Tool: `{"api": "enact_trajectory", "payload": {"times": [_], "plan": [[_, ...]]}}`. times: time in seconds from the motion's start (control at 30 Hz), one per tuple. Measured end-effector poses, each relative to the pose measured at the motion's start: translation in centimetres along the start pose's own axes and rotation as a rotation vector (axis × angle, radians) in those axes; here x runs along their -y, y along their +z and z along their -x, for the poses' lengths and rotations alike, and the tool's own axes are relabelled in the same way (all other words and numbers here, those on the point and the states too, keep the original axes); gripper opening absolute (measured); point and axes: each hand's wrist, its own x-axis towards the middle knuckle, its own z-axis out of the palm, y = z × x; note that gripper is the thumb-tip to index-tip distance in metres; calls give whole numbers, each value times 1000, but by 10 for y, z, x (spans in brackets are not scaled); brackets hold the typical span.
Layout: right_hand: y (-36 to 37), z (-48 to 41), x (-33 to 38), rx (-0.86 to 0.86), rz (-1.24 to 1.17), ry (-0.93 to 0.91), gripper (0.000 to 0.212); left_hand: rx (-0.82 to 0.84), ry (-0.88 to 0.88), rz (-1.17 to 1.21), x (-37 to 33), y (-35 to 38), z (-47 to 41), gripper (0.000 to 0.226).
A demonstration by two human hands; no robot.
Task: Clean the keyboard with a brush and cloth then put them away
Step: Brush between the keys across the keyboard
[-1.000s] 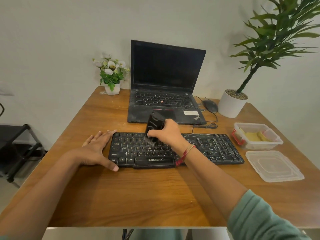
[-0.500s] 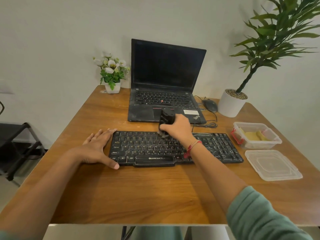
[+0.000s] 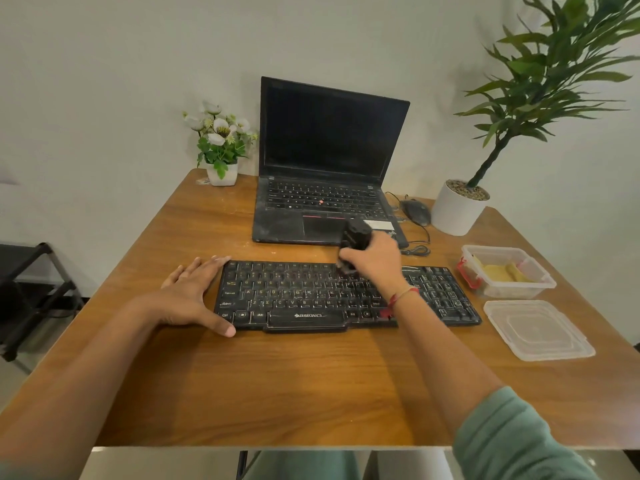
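Note:
A dusty black keyboard [image 3: 304,296] lies across the middle of the wooden desk [image 3: 277,375]. My right hand [image 3: 375,261] grips a black brush [image 3: 355,237], whose bristles touch the keyboard's top row near the centre. My left hand [image 3: 194,296] lies flat against the keyboard's left end, fingers spread, thumb at the front corner. A yellow cloth [image 3: 502,271] lies inside an open clear plastic box [image 3: 507,289] to the right of the keyboard.
The box's clear lid [image 3: 538,329] lies in front of it. An open black laptop [image 3: 329,168] stands behind the keyboard, with a mouse [image 3: 415,211] and cable to its right. A flower pot [image 3: 221,147] sits back left, a large potted plant [image 3: 460,209] back right.
My right hand has carried the brush to the right and away from me, from the left-centre keys to the top row. The left hand has stayed put.

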Motion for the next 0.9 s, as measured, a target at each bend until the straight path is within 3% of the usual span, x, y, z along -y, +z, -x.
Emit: {"api": "enact_trajectory", "payload": {"times": [0.1,0.27,0.4,0.57,0.7,0.77,0.9], "plan": [[-2,-1,-9,-100,16,27,17,-13,1,-5,0,0,0,148],[35,21,27,85,-25,-135,18,-11,2,-9,0,0,0,149],[23,17,18,129,-117,-33,20,-7,0,-6,0,-1,1,148],[-19,2,-26,-137,33,49,19,-8,3,8,1,0,1,147],[6,14,-7,-46,102,-74,25,-9,3,-5,0,-1,0,147],[20,19,8,32,8,-84,23,-4,1,-5,1,0,1,146],[6,11,5,256,-485,226,24,-2,-4,-10,0,-2,2,146]]}}
